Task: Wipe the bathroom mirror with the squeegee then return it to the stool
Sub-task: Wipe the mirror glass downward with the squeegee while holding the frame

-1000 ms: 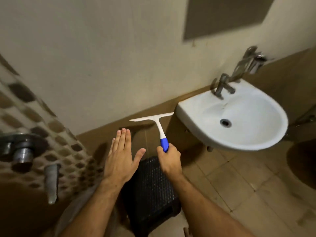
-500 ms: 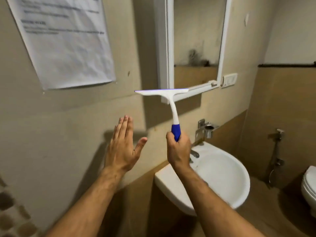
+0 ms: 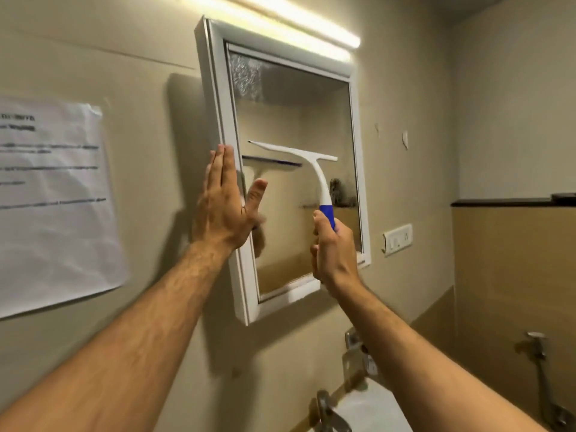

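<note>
At centre frame, the squeegee (image 3: 311,169) is held up in front of the mirror (image 3: 296,126), its white blade bar level across the middle of the glass and tilted slightly down toward the right; whether the blade edge touches the glass cannot be told. Its white neck curves down to a blue grip, around which the fingers of the right hand (image 3: 332,247) are curled, just right of centre. A reflection of the blade appears in the glass just below and left of the bar. The left hand (image 3: 226,202), centre-left, is spread flat with fingers straight and together and the thumb set apart; it lies over the left edge of the white mirror frame (image 3: 218,98), fingertips pointing up. Whether it presses the frame is unclear. The upper left corner of the glass carries a patch of speckled droplets or haze, and a dark smudge shows near the lower right of the glass. Above the mirror, at the top of the frame, a tube light (image 3: 280,23) glows. At left, a printed paper sheet (image 3: 53,198) is fixed to the wall. Right of the mirror sits a switch plate (image 3: 397,238). At the lower centre, a metal tap (image 3: 330,410) and the white rim of a basin (image 3: 374,413) are partly visible between the forearms.
</note>
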